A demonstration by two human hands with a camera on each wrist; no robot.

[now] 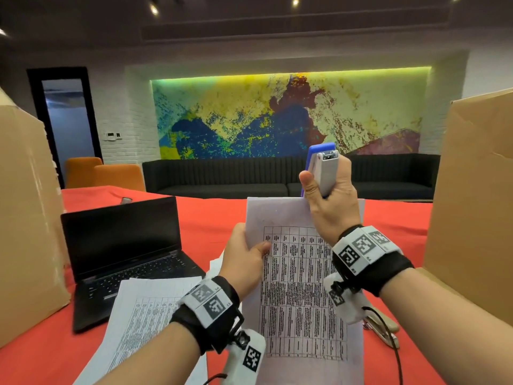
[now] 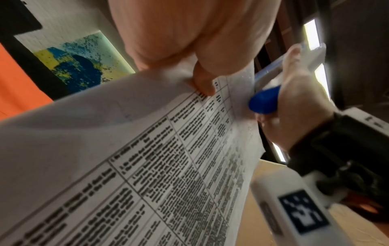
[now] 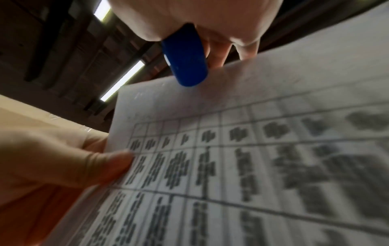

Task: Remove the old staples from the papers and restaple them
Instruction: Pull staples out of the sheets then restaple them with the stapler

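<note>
Right hand (image 1: 331, 201) grips blue-and-metal stapler (image 1: 322, 169) at flat printed papers' (image 1: 299, 287) top edge.

Far wall: white brick (image 1: 122, 112), with a large abstract mural (image 1: 288, 115) in a recess under green-yellow strip light. Black sofa (image 1: 222, 176) along its base; two orange chairs (image 1: 105, 173) to the left. Dark-framed doorway (image 1: 69, 120) at far left. Dark ceiling (image 1: 249, 20) with small spotlights.
</note>
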